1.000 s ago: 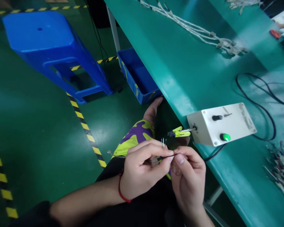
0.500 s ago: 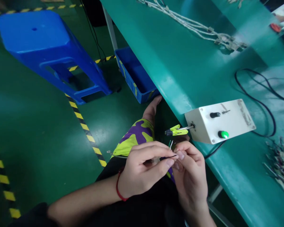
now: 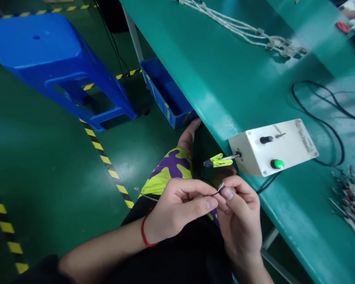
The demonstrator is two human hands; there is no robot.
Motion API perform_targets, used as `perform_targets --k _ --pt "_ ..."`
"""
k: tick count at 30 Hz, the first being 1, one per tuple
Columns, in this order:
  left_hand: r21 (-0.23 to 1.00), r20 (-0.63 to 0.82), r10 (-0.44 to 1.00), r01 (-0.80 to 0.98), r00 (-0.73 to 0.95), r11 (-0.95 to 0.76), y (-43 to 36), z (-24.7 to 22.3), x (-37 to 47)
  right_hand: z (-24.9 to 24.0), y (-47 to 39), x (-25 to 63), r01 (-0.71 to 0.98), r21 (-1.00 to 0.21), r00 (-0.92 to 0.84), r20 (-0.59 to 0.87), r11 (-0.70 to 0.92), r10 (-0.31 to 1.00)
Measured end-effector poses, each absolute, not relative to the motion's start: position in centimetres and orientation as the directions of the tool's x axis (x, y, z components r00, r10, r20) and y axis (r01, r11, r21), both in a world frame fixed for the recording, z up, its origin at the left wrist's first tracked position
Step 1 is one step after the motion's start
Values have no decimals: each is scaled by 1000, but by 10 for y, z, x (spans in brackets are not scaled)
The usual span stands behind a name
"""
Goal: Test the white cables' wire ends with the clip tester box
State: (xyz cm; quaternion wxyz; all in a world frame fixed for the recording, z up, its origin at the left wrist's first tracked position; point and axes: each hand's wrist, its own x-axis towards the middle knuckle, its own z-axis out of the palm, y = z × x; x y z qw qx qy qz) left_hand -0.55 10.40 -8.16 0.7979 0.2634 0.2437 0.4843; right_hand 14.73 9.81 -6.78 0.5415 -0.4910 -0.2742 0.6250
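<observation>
My left hand (image 3: 180,209), with a red cord at its wrist, pinches a thin cable whose dark wire ends (image 3: 217,191) stick out past the fingertips. The cable's grey tail (image 3: 148,196) runs out behind this hand across my lap and ends in a small clear plug (image 3: 136,189). Thumb and forefinger of my right hand (image 3: 239,209) are closed on the wire ends, almost touching the left fingertips. Just beyond my hands, a yellow-green clip (image 3: 220,160) with a dark tip sits on a metal rod from a white box (image 3: 273,148).
The box, with a green button (image 3: 277,164), stands at the edge of the green table (image 3: 242,90). Bundled cables (image 3: 239,29) lie farther back, and a pile of wire ends (image 3: 353,197) lies right. A blue stool (image 3: 38,43) and blue bin (image 3: 171,98) stand on the floor.
The green and white wires that stood up between my fingers no longer stand apart; the wire ends are now gathered at my right fingertips. The view has shifted slightly.
</observation>
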Motion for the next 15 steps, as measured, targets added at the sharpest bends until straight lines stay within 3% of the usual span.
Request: perform_targets --k 15 --pt "667 -203 881 -598 428 444 103 -80 -4 -68 100 148 -422 -867 61 -318 -265 946"
